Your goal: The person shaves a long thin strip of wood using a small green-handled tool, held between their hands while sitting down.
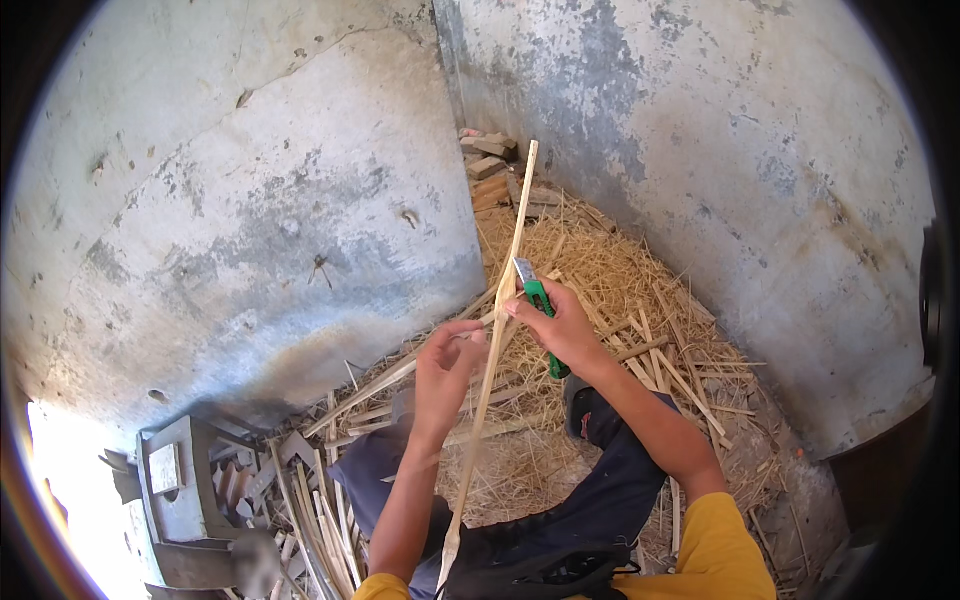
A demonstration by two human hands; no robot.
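A long pale strip of split bamboo or wood [489, 375] slants up from my lap past both hands, with wider swellings along it. My right hand [567, 325] is closed around a green utility knife [545, 318]. Its blade is out and lies close beside the strip's upper part. The right thumb and fingertips press on the strip at a swelling. Just left of the strip is my left hand [446, 372], its fingers loosely curled and apart, slightly blurred, with nothing visible in them.
Straw-like shavings [600, 265] cover the floor in the corner between two worn walls [260, 230]. Loose strips [325, 520] lie at the lower left beside a grey metal frame [190, 490]. Bricks [487, 150] are stacked at the far corner. My dark-trousered legs [600, 490] are folded below.
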